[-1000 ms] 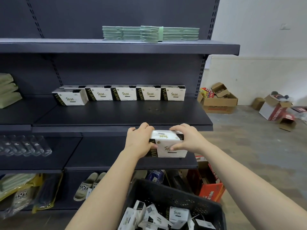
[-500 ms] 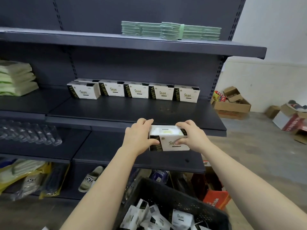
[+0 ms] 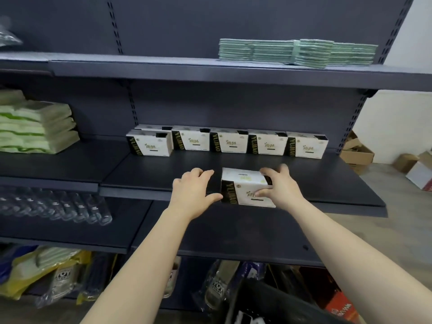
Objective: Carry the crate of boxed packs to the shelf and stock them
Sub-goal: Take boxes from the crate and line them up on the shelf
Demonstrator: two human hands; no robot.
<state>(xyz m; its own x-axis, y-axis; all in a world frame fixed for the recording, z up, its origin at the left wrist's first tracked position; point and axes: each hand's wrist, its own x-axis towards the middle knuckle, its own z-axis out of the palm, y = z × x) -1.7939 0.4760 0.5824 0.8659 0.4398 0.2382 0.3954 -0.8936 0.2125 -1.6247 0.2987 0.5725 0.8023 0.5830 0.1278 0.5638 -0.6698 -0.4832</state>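
A white boxed pack with a black side panel [image 3: 240, 183] sits at the front edge of the dark middle shelf [image 3: 163, 174]. My right hand [image 3: 278, 185] grips its right end, fingers over the top and thumb on the front face. My left hand [image 3: 194, 188] hovers just left of the pack with its fingers relaxed, and only the thumb tip reaches the black side. Several matching packs [image 3: 229, 142] stand in a row at the back of the same shelf. The dark crate [image 3: 280, 305] shows only partly at the bottom edge below my arms.
Green wrapped stacks [image 3: 299, 51] lie on the top shelf, and green-and-cream bundles [image 3: 35, 127] on the left bay. Clear bottles [image 3: 53, 206] lie on the lower left shelf, with bagged slippers [image 3: 58, 277] beneath. Cardboard boxes [image 3: 357, 153] stand on the floor at the right.
Both hands carried the pack up and forward onto the middle shelf's front edge. My left hand has come off its left end. The view has moved closer to the shelf.
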